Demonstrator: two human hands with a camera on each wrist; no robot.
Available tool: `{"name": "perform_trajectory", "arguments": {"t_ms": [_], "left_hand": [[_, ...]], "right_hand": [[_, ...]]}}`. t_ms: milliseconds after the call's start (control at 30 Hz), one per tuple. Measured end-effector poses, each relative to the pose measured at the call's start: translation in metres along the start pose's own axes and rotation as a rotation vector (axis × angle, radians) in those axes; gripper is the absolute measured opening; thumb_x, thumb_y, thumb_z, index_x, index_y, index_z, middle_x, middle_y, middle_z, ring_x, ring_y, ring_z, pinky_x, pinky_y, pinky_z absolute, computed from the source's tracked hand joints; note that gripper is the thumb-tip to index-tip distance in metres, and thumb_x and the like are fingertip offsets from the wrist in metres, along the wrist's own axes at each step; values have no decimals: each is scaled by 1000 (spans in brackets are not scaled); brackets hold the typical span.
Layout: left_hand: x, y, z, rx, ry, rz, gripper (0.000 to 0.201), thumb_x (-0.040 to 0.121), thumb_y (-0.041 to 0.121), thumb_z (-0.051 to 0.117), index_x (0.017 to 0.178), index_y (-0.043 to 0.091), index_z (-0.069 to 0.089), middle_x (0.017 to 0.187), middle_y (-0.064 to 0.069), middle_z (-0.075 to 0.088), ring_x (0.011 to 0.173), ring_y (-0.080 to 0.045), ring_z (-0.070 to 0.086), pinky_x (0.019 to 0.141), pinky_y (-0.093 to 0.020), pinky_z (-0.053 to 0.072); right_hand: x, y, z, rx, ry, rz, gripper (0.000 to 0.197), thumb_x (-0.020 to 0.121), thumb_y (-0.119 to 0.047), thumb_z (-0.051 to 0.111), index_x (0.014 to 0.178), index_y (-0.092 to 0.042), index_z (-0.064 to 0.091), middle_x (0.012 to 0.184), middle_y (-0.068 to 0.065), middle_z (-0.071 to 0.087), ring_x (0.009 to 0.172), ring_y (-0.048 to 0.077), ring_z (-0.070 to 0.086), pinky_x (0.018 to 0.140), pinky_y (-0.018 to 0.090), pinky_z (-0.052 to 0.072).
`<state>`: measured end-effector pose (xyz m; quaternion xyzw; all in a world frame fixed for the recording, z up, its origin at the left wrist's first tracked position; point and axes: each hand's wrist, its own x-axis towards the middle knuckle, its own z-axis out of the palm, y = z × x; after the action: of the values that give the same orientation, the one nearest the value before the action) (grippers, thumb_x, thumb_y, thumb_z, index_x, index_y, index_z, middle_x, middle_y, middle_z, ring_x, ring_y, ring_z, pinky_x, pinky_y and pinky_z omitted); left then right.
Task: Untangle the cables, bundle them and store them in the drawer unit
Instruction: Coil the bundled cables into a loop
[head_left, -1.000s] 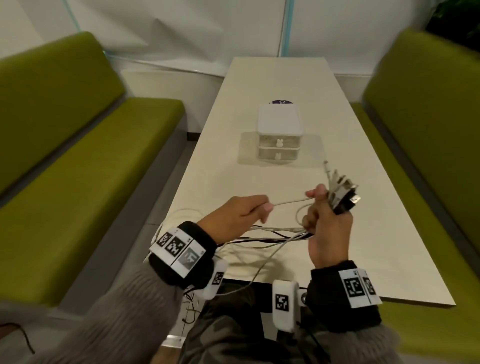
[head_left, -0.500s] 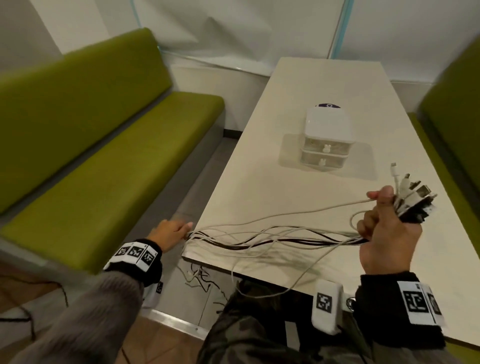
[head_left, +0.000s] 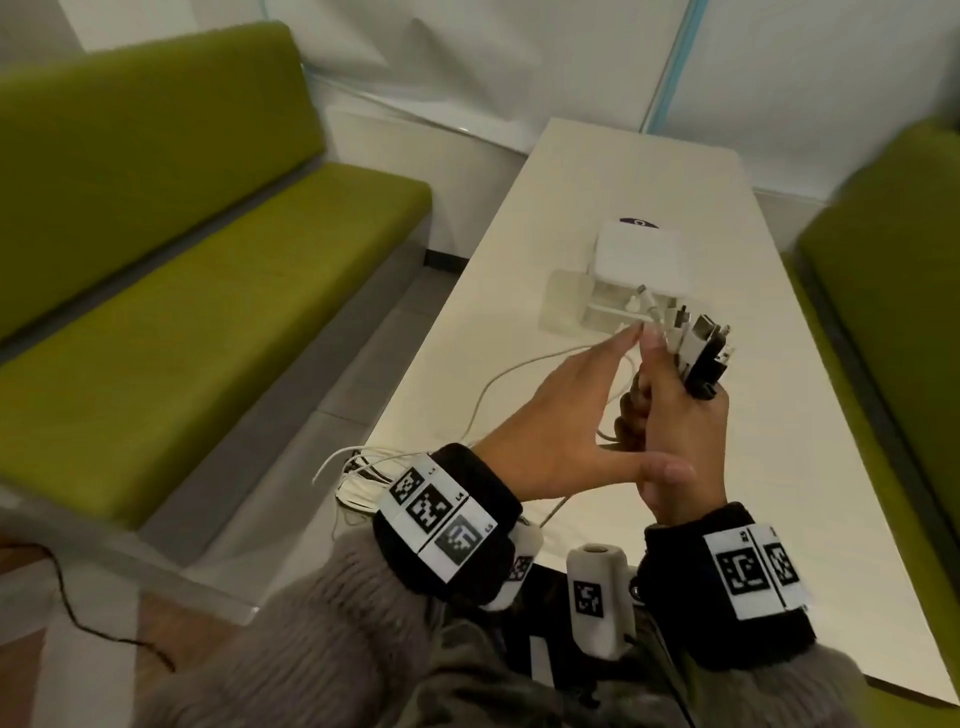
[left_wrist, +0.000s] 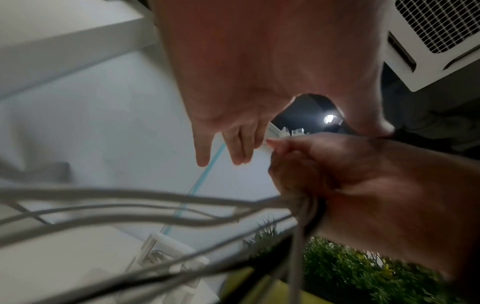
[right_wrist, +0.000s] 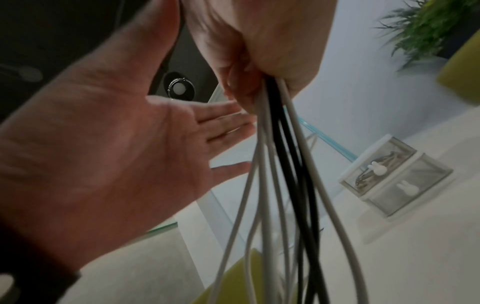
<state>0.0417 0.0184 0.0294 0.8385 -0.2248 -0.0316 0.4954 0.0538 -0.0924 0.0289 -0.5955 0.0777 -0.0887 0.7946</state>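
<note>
Above the long cream table's (head_left: 613, 218) near-left edge, the right hand (head_left: 675, 431) clenches the white and black cables (right_wrist: 275, 164) below their plugs; the left hand (head_left: 550, 431) is flat, released. The two-tier translucent drawer unit (head_left: 639, 265) stands mid-table. Risk: trailing slack over the edge may snag or re-knot.

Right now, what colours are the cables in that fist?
White and black cables, clearest in the right wrist view.

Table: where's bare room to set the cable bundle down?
Bare table beyond the drawer unit, and along the right edge beside the right hand. Crowded at the near left corner, where loose cables pile by the left hand.
</note>
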Motion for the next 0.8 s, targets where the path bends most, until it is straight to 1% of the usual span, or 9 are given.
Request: {"name": "perform_trajectory", "arguments": {"t_ms": [67,133,200,267,367,467,567,667,800], "left_hand": [[1,-3,5,-126,-100,-44,99,69,34,80,145,31,15,137,8,44,127,-6,41,108,-28,35],[-2,-12,8,-173,-153,-103,81,68,29,82,134,22,34,117,5,59,107,-5,57,97,-25,46],[-8,-25,8,-15,-177,-109,51,74,30,77,114,13,52,96,-4,67,77,-3,61,77,-22,50],[-13,-41,1,238,-198,-80,31,85,33,65,96,6,58,80,-10,66,55,-5,52,60,-23,43],[-32,-85,-26,417,-145,-196,29,92,37,54,77,12,53,67,-3,54,58,-15,45,55,-28,30],[-67,-133,-61,348,-32,-433,38,91,42,53,72,9,55,59,2,45,54,-14,39,53,-26,29],[-84,-154,-93,389,-7,-553,35,89,41,57,69,12,57,58,2,44,51,-12,37,49,-25,25],[-74,-156,-142,405,106,-527,31,85,36,62,73,7,64,56,0,45,51,-13,37,54,-28,28],[-43,-135,-195,555,227,-462,25,85,30,66,76,7,63,53,1,42,47,-7,37,46,-24,24]], "right_hand": [[-4,-5,3,17,-27,3,46,94,-32,56,55,-18,35,42,-7,27,36,9,25,40,17,24],[-7,-7,6,86,-107,-1,47,96,-31,53,56,-19,31,43,-7,23,36,7,20,38,18,21],[-7,-6,9,163,-179,51,47,96,-31,51,55,-21,31,43,-7,21,36,7,17,37,18,17],[-7,-6,11,201,-207,98,49,97,-31,49,54,-22,28,43,-8,19,36,6,15,37,17,15],[1,-12,7,262,-174,105,46,99,-30,45,59,-22,24,44,-9,18,36,6,13,37,19,13],[12,-15,4,319,-127,133,49,98,-33,47,57,-23,22,45,-8,16,37,9,11,38,21,13],[13,-9,14,338,-112,157,53,98,-32,48,51,-23,24,44,-8,15,37,10,11,39,21,13],[12,-4,31,378,-133,166,54,97,-26,48,47,-23,25,44,-7,15,39,11,12,40,21,17],[14,3,43,470,-124,173,52,95,-18,50,48,-21,29,45,-4,21,42,14,23,49,20,35]]}}
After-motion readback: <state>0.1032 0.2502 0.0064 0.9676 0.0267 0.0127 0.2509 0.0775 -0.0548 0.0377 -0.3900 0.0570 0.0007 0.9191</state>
